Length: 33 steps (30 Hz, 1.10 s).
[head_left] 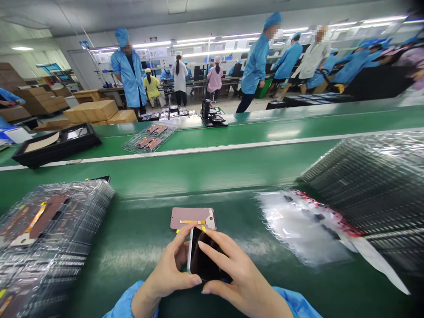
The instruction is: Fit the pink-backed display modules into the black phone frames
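Between my two hands is a phone screen (207, 260) with a dark, glossy face and a pale edge, tilted up off the green table. My left hand (170, 265) grips its left edge, thumb below and fingers behind. Across the dark face lie the fingers of my right hand (233, 269), with the thumb at the lower edge. Just beyond my fingertips, a brownish phone screen panel (179, 216) lies flat, an orange flex cable on its back. Yellow tabs show near my fingertips.
Stacked clear plastic trays (96, 212) with screen panels stand at left. More stacked trays (380, 176) and a pile of clear plastic bags (298, 229) are at right. Across the green bench lie a tray of panels (150, 137), a black fixture (212, 115) and a black box (59, 143). People work beyond.
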### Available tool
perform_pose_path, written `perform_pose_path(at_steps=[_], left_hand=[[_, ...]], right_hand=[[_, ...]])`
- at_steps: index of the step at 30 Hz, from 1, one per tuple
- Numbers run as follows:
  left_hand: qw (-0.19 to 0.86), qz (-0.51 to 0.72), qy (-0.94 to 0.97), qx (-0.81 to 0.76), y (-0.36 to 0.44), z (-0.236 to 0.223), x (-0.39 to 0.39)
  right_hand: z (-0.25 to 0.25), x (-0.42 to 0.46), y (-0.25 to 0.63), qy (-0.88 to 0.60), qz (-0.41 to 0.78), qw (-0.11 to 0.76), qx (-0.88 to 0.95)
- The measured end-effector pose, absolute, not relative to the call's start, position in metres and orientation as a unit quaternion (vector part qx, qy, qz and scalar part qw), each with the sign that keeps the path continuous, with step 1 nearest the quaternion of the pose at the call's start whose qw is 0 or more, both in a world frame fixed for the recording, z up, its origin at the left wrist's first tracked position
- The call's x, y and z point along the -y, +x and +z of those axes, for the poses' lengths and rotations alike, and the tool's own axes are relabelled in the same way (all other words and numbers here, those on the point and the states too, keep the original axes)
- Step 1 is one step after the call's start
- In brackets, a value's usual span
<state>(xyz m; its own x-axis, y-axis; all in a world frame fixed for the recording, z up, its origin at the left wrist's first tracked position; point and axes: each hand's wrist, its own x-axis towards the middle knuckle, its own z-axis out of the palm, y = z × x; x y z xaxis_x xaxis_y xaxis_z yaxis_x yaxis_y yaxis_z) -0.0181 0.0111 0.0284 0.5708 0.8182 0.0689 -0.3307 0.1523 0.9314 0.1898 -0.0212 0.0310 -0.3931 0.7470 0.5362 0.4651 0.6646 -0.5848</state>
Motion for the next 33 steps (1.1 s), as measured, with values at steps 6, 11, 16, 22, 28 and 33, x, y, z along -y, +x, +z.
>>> perform_pose_path(at_steps=[6, 11, 16, 22, 28, 33], left_hand=[[0.744, 0.418, 0.477, -0.212, -0.013, 0.034, -0.01], [0.773, 0.445, 0.374, -0.256, -0.004, 0.035, -0.008], [0.761, 0.432, 0.332, -0.353, -0.011, 0.047, -0.023], [0.749, 0.429, 0.318, -0.392, -0.029, 0.048, -0.043], [0.766, 0.408, 0.365, -0.338, -0.024, 0.055, -0.041], [0.729, 0.315, 0.505, -0.339, -0.021, 0.051, -0.025]], right_hand=[[0.034, 0.021, 0.186, -0.369, 0.103, 0.406, 0.83], [0.028, 0.02, 0.18, -0.432, 0.083, 0.438, 0.784], [0.026, 0.014, 0.193, -0.483, 0.388, 0.442, 0.649], [0.027, 0.011, 0.202, -0.368, 0.699, 0.337, 0.512], [0.022, 0.012, 0.196, -0.382, 0.679, 0.401, 0.482], [0.022, 0.008, 0.2, -0.41, 0.637, 0.467, 0.456]])
